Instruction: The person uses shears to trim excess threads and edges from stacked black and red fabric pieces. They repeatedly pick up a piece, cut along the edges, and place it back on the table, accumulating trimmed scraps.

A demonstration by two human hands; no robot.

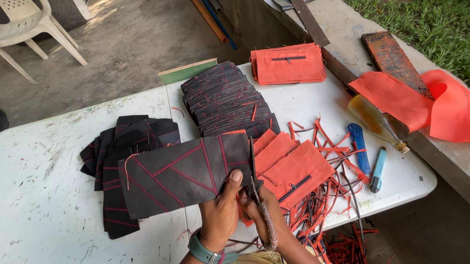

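My left hand grips the near edge of a black leather panel with red stitching, thumb pressed on top. My right hand holds a pair of scissors whose blades point away from me along the panel's right edge. Orange zippered fabric pieces lie just right of the scissors. Both hands are over the near edge of the white table.
Black stitched pieces lie fanned in one heap and another row. An orange pouch stack, red and black trimmings, two blue cutters, a bottle, orange cloth on a concrete ledge and a white plastic chair surround them.
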